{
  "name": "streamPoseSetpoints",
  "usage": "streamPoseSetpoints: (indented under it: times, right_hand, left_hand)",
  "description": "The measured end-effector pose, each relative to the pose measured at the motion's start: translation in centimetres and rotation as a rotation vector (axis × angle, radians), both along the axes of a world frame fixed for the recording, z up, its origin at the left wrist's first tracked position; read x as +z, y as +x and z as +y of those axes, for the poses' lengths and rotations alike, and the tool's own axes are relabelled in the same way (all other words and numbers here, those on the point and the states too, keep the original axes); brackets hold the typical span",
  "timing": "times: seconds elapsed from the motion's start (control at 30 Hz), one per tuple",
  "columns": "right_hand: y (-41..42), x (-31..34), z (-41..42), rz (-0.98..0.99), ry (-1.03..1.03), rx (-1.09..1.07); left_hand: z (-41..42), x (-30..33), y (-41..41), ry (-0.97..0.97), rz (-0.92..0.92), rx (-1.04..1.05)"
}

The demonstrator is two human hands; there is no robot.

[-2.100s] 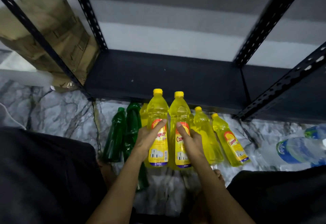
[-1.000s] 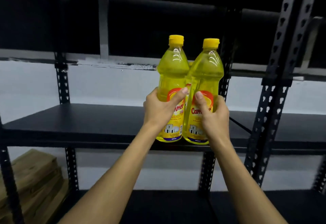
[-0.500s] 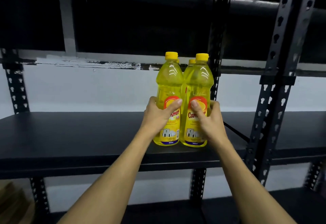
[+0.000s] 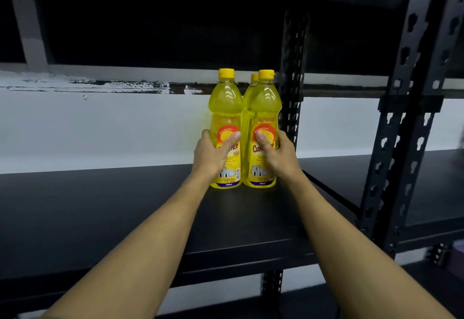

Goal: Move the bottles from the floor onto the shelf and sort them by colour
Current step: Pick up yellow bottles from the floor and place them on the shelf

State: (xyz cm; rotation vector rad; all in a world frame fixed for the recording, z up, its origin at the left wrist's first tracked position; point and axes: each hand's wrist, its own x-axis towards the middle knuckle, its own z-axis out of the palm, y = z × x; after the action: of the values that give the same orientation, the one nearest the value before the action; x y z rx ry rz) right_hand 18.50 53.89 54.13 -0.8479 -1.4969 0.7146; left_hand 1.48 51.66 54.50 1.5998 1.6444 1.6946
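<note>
Two yellow bottles with yellow caps stand upright side by side on the black shelf board (image 4: 100,205), toward its right end. My left hand (image 4: 212,155) grips the left yellow bottle (image 4: 226,112) around its label. My right hand (image 4: 276,155) grips the right yellow bottle (image 4: 263,112) the same way. The cap of a third yellow bottle (image 4: 254,77) peeks out behind the right one; its body is hidden.
A perforated black upright (image 4: 292,67) stands just right of the bottles, and another upright (image 4: 406,117) is further right. A neighbouring shelf board (image 4: 426,188) lies beyond it. A dark upper shelf hangs overhead. A white wall is behind.
I lifted the two yellow bottles from the floor, raised them to shelf height and pushed them further back on the board. Both hands still hold them.
</note>
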Motion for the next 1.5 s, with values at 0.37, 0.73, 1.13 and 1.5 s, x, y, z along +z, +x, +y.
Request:
streamPoseSetpoints:
  times: [0.37, 0.73, 1.13, 1.5]
  right_hand:
    - [-0.5, -0.1, 4.9, -0.037, 0.031, -0.019]
    - [-0.5, -1.1, 5.2, -0.046, 0.05, -0.008]
    - [-0.5, -3.4, 2.7, -0.215, -0.148, -0.128]
    - [-0.6, -3.0, -8.3, -1.014, -0.261, -0.283]
  left_hand:
    - [4.1, -0.6, -0.7, -0.007, 0.016, -0.09]
    - [3.4, -0.9, -0.9, -0.04, 0.005, -0.166]
    - [-1.1, -2.8, -0.7, -0.375, 0.169, 0.011]
    - [-11.5, -3.4, 0.5, -0.569, 0.783, 0.135]
